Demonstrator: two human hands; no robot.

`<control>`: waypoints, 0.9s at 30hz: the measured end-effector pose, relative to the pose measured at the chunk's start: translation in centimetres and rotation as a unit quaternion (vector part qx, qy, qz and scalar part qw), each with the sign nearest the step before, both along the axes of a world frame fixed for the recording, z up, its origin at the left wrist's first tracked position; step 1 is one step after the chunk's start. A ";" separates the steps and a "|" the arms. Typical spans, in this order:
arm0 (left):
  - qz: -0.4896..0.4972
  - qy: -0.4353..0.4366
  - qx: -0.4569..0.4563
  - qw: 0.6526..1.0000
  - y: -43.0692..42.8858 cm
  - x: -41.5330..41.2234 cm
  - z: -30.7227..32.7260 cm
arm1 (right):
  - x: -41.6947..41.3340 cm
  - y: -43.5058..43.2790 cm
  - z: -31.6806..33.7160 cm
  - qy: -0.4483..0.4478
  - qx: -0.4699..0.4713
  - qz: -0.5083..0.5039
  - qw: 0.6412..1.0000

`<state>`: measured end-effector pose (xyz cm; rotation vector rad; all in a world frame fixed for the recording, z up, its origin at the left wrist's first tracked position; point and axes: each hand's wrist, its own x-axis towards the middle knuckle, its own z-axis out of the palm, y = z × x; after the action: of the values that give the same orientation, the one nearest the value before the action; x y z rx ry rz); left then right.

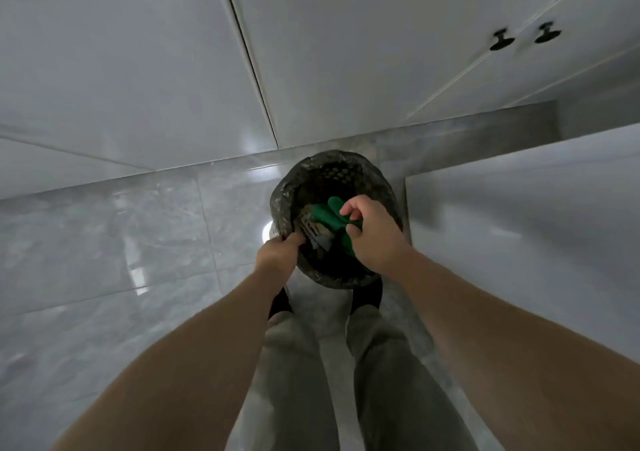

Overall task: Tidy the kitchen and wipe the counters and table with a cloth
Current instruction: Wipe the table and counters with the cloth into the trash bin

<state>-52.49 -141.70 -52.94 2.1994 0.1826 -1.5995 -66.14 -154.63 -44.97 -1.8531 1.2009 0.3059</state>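
Observation:
A round black mesh bin [332,170] lined with a dark bag stands on the grey tiled floor right in front of my feet. My left hand [277,255] grips the bag's edge at the bin's near left rim. My right hand [372,232] hovers over the bin's right side, fingers curled around a green object [327,213] that lies partly inside the bin. Some paper or packaging scraps [311,229] lie in the bin beside the green object.
White cabinet doors [381,52] with two dark knobs [502,40] rise behind the bin. A white panel or appliance side [519,215] stands close on the right. Glossy grey floor tiles [121,243] spread to the left. My legs and dark shoes are below.

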 end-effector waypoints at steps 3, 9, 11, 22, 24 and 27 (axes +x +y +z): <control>0.003 0.006 0.008 1.000 -0.3 0.4 -2.0 | 0.1 0.0 -0.6 0.010 0.005 -0.004 1.000; 0.013 0.034 0.016 0.999 -0.9 -0.3 -5.5 | -0.4 0.7 -1.6 0.002 -0.005 -0.006 1.000; -0.002 0.041 0.018 0.999 -0.8 -0.6 -6.3 | -0.6 1.0 -2.0 -0.001 -0.012 -0.002 1.000; -0.007 0.059 0.100 0.993 0.9 -0.9 -3.6 | -2.2 2.6 1.9 -0.050 -0.119 -0.070 0.989; -0.039 0.046 0.092 0.994 0.4 -0.8 -0.2 | -2.2 2.9 4.5 -0.044 -0.139 -0.056 0.988; -0.073 0.005 0.040 0.997 -1.1 -0.6 5.9 | -1.9 3.1 8.6 -0.026 -0.168 -0.034 0.985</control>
<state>-53.13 -142.84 -47.03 2.3128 0.0903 -1.7082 -68.00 -151.52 -36.35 -2.0849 1.3397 0.0153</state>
